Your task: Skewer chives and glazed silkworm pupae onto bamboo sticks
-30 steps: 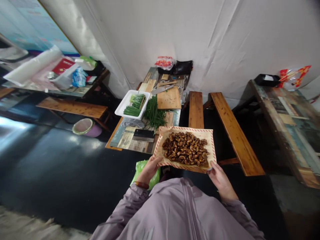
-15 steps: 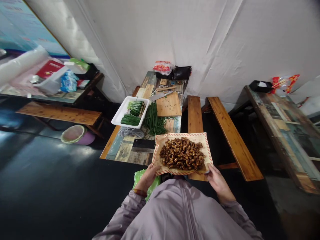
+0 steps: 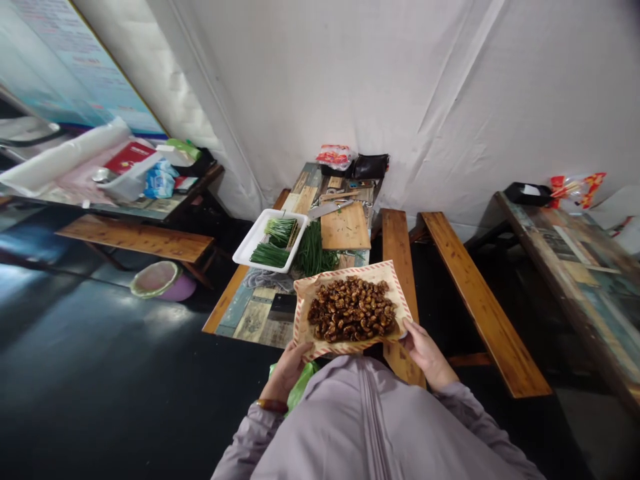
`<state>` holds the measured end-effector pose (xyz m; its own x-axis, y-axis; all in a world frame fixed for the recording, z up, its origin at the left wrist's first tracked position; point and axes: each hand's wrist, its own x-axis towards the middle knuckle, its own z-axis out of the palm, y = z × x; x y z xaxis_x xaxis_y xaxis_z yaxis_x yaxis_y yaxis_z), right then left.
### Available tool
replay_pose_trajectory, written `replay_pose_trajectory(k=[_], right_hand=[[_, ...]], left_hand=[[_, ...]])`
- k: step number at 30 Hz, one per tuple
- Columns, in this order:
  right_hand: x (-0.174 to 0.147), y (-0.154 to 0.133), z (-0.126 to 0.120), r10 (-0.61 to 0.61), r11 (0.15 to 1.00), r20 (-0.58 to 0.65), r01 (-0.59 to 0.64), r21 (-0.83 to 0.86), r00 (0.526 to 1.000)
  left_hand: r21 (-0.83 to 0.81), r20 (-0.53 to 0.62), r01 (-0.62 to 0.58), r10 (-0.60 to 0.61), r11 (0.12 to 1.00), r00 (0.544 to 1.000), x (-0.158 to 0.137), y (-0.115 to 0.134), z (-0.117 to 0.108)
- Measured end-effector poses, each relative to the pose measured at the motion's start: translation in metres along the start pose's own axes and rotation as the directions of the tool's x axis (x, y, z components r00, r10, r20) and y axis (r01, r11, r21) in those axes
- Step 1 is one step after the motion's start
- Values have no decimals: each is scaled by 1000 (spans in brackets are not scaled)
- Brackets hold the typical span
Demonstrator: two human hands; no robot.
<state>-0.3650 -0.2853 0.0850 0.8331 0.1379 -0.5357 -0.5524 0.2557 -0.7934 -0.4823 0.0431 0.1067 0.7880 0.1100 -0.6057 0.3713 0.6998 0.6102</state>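
Observation:
Between my hands is a shallow tray lined with striped-edge paper (image 3: 396, 279), piled with glossy dark-brown curled food pieces (image 3: 353, 310). My left hand (image 3: 290, 370) grips its near left corner, thumb on the paper. At the near right corner my right hand (image 3: 427, 352) holds it the same way, where a bit of white rim shows. The fingers beneath are hidden. The tray hangs in the air over the near end of the patchwork-wood table (image 3: 250, 319). Beyond it are loose green chives (image 3: 314, 252) and a white tray (image 3: 246, 248) with skewered chives (image 3: 270, 255).
A wooden cutting board (image 3: 347, 229) and a knife (image 3: 327, 208) lie on the table. Benches (image 3: 480, 300) stand to the right, before another table (image 3: 575, 267). On the left are a bench (image 3: 135, 237), a purple bin (image 3: 177, 287) and a cluttered table. A green bag (image 3: 303, 383) is low by my left arm.
My hands and the food tray have shifted slightly left, and the tray now tilts more, its right side higher. My view has turned a little, so the surroundings sit lower in the picture.

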Motion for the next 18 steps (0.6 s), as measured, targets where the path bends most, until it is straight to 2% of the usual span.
replay_pose_trajectory(k=[5,9,13,18], right_hand=[[56,-18,16,9,1000,43,-9,-8,999],[120,-47,23,27,999,75,-25,-32,997],[212,-91,34,47,993,105,-35,-114,993],[356,-144,59,105,959,191,-48,-281,976]], left_hand=[[-21,-34,-30,29,999,999,35,4,1],[-92,-72,-20,13,996,997,73,10,27],[-181,-138,-35,10,983,990,133,10,64],[-243,-297,-52,-24,969,954,224,10,114]])
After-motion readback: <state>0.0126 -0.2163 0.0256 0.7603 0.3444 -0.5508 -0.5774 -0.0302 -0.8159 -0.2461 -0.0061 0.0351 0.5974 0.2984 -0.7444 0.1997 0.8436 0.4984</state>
